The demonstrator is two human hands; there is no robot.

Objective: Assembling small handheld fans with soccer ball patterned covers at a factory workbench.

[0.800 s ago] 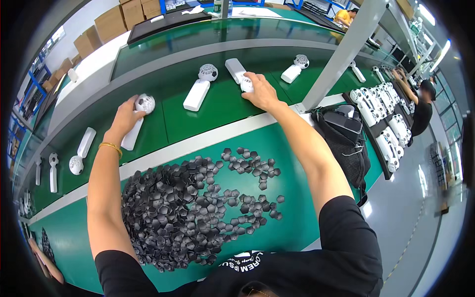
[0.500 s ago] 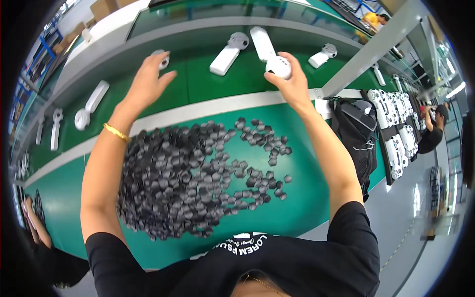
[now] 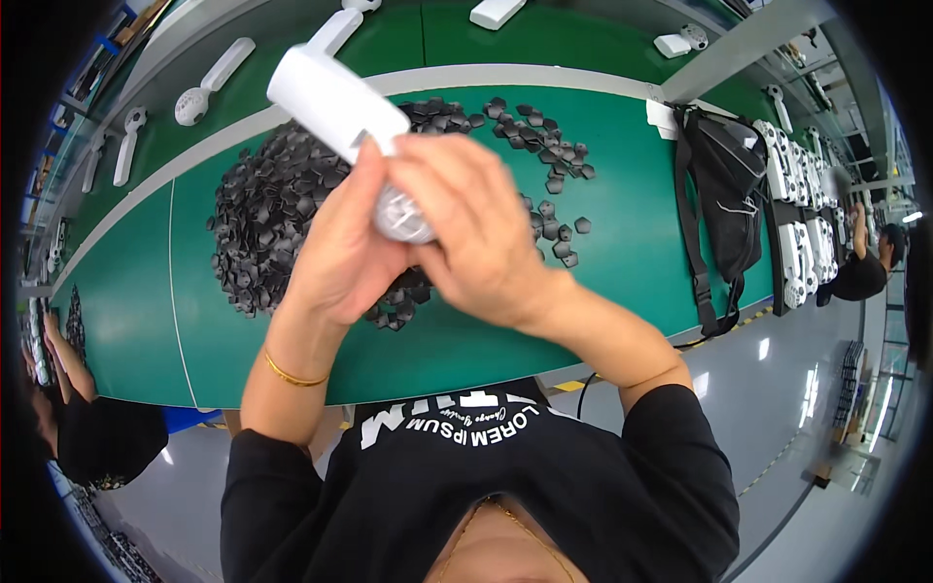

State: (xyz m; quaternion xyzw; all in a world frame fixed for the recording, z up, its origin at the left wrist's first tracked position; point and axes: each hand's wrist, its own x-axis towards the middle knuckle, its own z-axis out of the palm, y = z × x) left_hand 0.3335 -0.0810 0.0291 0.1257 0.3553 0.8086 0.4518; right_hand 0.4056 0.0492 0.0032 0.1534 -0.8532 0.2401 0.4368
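Both my hands hold one white device with a long rounded handle point(image 3: 335, 102) and a ball-shaped head point(image 3: 400, 216), over the table in front of me. The handle slants up to the far left. My left hand point(image 3: 340, 248) cups the head from the left and below, its thumb against the neck. From the right, my right hand point(image 3: 476, 219) closes over the neck and head, slightly blurred, hiding much of the ball. Behind and beneath them lies a heap of small black pentagon pieces point(image 3: 258, 219), with several loose pieces point(image 3: 554, 151) spread to the right.
A green belt point(image 3: 389, 39) runs beyond a pale rail point(image 3: 466, 78), carrying similar white devices point(image 3: 228, 63). A black bag point(image 3: 724, 185) lies at the table's right end, beside racks of white devices point(image 3: 792, 257). Other people work at far left and right.
My hands have drawn back from the belt and come together over the table. The white device that my right hand gripped there is now held between both hands.
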